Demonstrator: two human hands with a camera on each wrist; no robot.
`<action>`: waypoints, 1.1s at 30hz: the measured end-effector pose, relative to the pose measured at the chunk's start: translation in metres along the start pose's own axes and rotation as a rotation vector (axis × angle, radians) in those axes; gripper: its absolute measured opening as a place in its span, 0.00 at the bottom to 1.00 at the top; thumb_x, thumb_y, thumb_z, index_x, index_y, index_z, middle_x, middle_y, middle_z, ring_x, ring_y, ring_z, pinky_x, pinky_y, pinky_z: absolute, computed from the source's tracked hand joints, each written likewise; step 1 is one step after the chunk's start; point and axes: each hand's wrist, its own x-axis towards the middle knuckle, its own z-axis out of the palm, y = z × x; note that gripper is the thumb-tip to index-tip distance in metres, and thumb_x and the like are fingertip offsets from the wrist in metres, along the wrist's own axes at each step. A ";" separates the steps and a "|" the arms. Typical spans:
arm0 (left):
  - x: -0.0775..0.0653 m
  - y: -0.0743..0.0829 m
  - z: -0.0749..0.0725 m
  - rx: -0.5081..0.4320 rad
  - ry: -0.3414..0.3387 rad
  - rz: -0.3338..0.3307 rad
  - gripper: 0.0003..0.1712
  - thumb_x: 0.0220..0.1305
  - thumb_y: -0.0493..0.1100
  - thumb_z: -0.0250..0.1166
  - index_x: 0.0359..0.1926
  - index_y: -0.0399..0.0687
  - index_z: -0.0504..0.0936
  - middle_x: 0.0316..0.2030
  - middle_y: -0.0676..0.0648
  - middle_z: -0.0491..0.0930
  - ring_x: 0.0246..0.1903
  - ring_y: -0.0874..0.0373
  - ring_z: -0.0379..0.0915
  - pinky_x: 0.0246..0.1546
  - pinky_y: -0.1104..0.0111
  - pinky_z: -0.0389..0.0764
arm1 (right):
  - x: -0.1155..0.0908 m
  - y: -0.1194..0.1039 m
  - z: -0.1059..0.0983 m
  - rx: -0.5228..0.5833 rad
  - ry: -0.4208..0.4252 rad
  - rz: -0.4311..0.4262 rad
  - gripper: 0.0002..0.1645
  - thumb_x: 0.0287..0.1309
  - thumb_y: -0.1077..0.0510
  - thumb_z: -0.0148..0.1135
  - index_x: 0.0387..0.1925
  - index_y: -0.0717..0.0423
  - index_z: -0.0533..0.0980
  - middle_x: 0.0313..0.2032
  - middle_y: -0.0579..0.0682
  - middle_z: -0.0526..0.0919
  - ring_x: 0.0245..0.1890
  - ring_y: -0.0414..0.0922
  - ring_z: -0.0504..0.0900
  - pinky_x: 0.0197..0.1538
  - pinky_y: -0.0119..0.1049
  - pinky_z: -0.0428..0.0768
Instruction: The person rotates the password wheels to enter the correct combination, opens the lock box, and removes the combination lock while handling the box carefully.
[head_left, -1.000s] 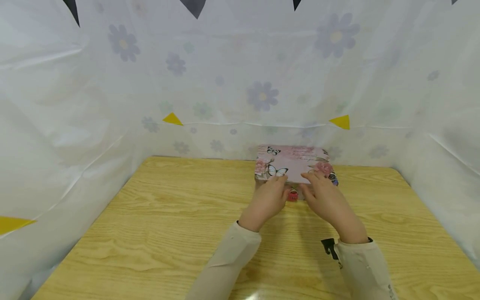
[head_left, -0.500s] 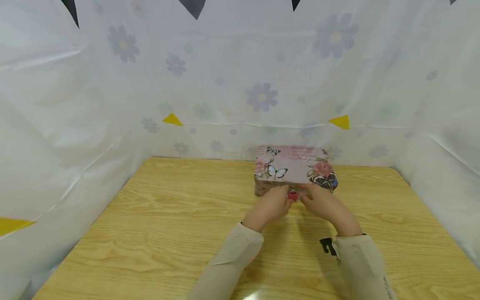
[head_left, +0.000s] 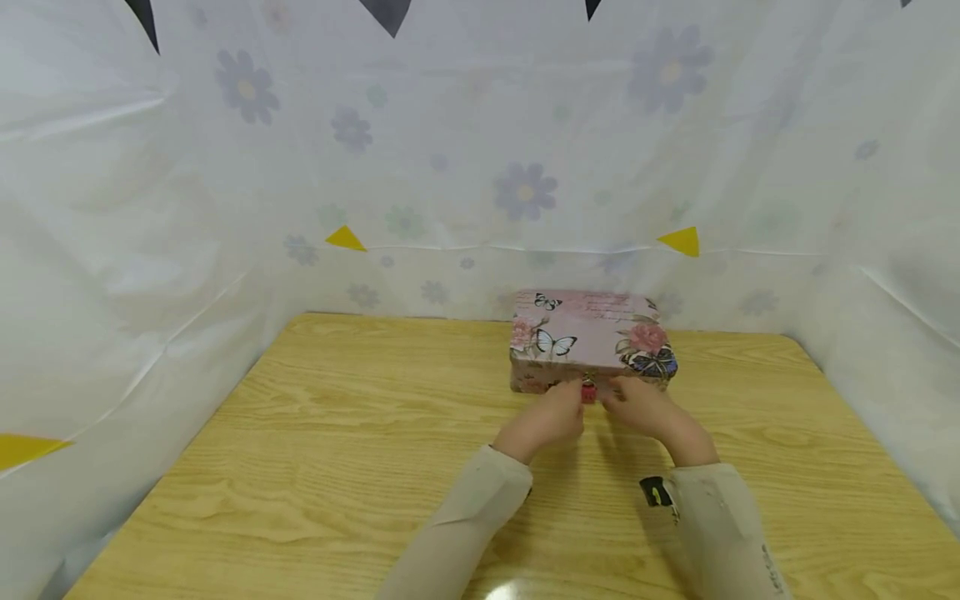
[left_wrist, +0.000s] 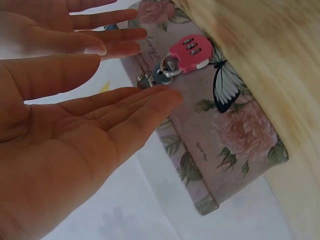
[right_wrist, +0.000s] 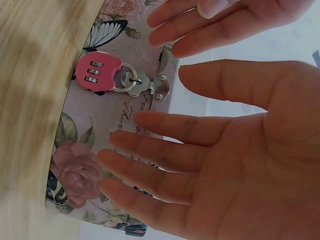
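A pink tin box [head_left: 585, 325] printed with roses and butterflies stands at the back of the table with its lid down. From the metal clasp [right_wrist: 145, 87] on its front hangs a pink combination padlock [right_wrist: 97, 72] with several small metal parts and a ring-shaped shackle through the clasp. My left hand [head_left: 546, 421] is just left of the padlock, its fingers extended near the clasp in the left wrist view. On the other side, my right hand [head_left: 651, 412] has its fingers straight and spread before the box front. Neither hand holds anything; fingertip contact is unclear.
The wooden table [head_left: 360, 433] extends around the box to both sides and toward the person. A white flowered curtain [head_left: 450, 150] stands behind the box, and similar sheets enclose the sides. A small black tag [head_left: 656, 492] hangs by the right sleeve.
Both hands have come down from the lid's front edge to the box front, on either side of the padlock. The lid's butterflies and rose are uncovered now; the box stays in place.
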 end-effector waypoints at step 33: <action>0.021 -0.018 0.017 -0.302 0.052 -0.029 0.32 0.66 0.28 0.48 0.70 0.32 0.56 0.67 0.37 0.63 0.65 0.50 0.61 0.61 0.64 0.68 | 0.018 0.021 0.021 0.127 0.096 -0.027 0.15 0.57 0.69 0.49 0.41 0.80 0.75 0.39 0.71 0.80 0.41 0.62 0.79 0.46 0.56 0.78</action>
